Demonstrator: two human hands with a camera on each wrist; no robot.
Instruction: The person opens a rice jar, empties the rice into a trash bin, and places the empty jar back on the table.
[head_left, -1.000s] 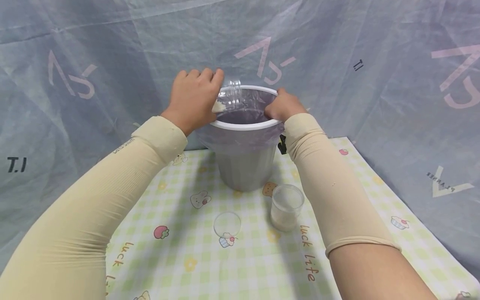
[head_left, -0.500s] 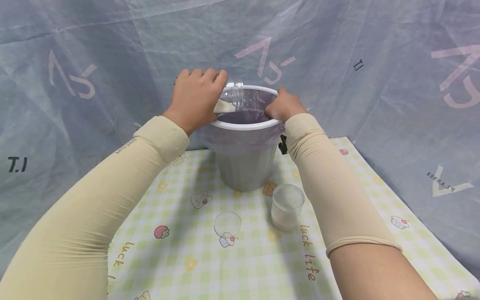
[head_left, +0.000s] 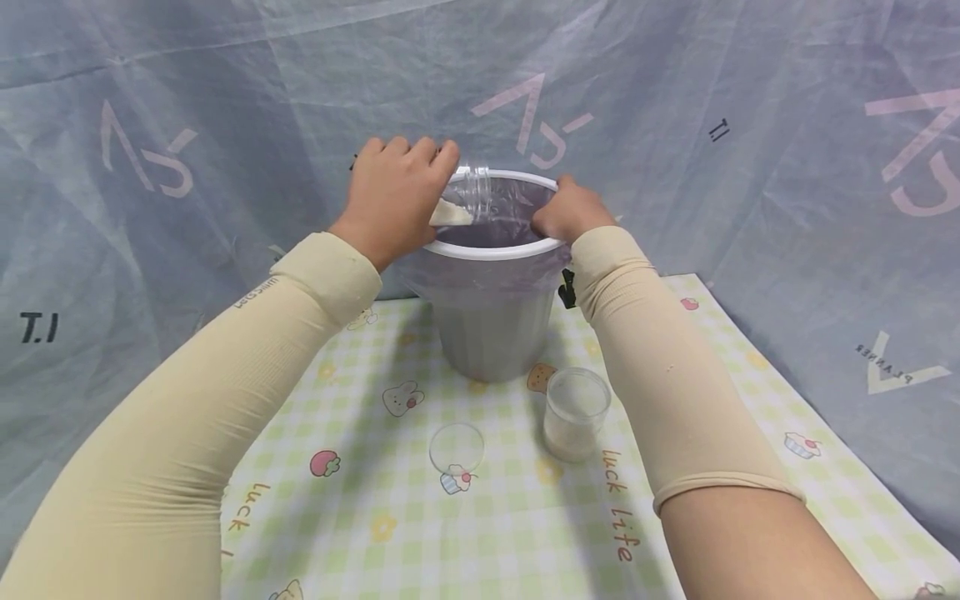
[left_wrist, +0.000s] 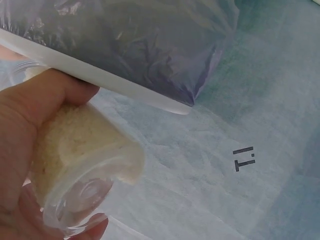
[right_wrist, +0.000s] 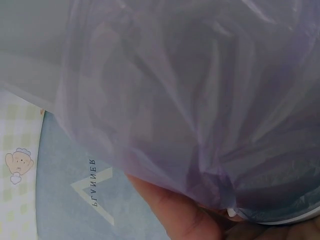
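Observation:
My left hand (head_left: 397,196) grips a clear plastic jar (head_left: 476,196), tilted on its side with its mouth over the opening of a grey trash bin (head_left: 491,329). Pale, rice-like grains (left_wrist: 82,137) lie along the jar's lower side in the left wrist view. A thin purplish bag (right_wrist: 165,95) lines the bin and folds down over its outside. On the far right, my right hand (head_left: 573,212) holds the bin's white rim (head_left: 487,253), thumb inside and other fingers mostly hidden. The bottom of the bin's inside is out of sight.
Another clear jar (head_left: 576,417), with pale contents at its base, stands on the checked tablecloth (head_left: 510,533) near my right forearm. A clear round lid (head_left: 457,450) lies to its left. Behind the bin hangs a blue-grey cloth (head_left: 300,100); a small black object (head_left: 567,289) shows beside the bin.
The left hand and jar have shifted slightly right over the bin. The pale grains have slid toward the jar's mouth. My right hand keeps its place on the rim.

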